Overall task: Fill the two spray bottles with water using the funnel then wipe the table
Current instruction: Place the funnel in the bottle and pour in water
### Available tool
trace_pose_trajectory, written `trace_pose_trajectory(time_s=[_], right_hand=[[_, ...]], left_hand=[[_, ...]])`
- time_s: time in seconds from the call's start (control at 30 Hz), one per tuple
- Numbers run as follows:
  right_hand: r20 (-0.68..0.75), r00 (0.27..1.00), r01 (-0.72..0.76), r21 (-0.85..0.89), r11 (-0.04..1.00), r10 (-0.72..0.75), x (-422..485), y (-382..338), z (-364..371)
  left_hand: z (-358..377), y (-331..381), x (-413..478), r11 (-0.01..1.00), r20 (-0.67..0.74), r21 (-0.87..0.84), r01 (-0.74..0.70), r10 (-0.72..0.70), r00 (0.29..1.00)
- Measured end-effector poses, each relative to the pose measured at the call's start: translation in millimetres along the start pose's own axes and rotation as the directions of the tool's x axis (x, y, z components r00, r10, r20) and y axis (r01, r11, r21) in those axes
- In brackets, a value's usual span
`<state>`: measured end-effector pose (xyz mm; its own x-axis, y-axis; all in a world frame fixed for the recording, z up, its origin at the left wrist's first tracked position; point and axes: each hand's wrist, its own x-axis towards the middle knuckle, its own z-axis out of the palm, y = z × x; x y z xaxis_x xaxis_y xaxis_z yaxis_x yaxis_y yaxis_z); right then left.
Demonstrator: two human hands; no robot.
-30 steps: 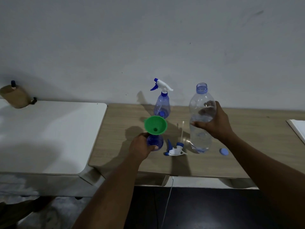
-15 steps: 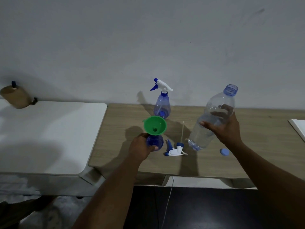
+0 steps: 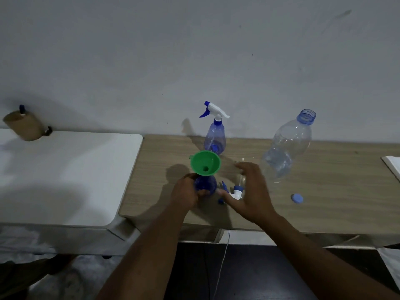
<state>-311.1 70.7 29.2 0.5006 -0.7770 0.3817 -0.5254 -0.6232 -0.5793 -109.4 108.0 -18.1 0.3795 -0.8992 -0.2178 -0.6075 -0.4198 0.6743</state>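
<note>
My left hand (image 3: pixel 186 192) grips a blue spray bottle (image 3: pixel 205 184) that stands on the wooden table (image 3: pixel 324 204) with a green funnel (image 3: pixel 205 163) seated in its neck. Its loose spray head (image 3: pixel 234 192) lies just to the right, and my right hand (image 3: pixel 249 193) hovers over it with fingers spread, holding nothing. A second spray bottle (image 3: pixel 215 135), with its white and blue head on, stands by the wall. The large clear water bottle (image 3: pixel 287 146) stands uncapped and leaning at the right, partly filled. Its blue cap (image 3: pixel 297 198) lies on the table.
A white table (image 3: pixel 65 176) adjoins the wooden one on the left, with a tan object (image 3: pixel 22 126) at its back corner. A white item (image 3: pixel 392 167) lies at the right edge. A thin white cable (image 3: pixel 223 263) hangs below the table's front.
My right hand has let go of the water bottle, which now stands at the right, and has moved left and down over the loose spray head. My left hand has stayed on the bottle.
</note>
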Motion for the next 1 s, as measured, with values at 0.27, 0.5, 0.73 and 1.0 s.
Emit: trace_pose_trajectory(time_s=[0.27,0.5,0.73,1.0], right_hand=[[0.416,0.904,-0.024,-0.182,0.983,0.099,94,-30,27],[0.418,0.907,-0.016,-0.1,0.995,0.056,101,-33,26],[0.423,0.904,-0.014,-0.112,0.994,0.06,104,-32,20],[0.456,0.888,-0.001,-0.132,0.991,0.061,107,-32,16]], left_hand=[[8,-7,3,0.992,-0.029,-0.081,0.092,-0.095,0.995],[8,-6,3,0.995,-0.015,-0.056,0.084,-0.085,0.996],[6,-6,4,0.99,0.02,-0.116,0.077,-0.076,0.997],[6,-6,3,0.997,0.01,-0.058,0.052,-0.052,0.999]])
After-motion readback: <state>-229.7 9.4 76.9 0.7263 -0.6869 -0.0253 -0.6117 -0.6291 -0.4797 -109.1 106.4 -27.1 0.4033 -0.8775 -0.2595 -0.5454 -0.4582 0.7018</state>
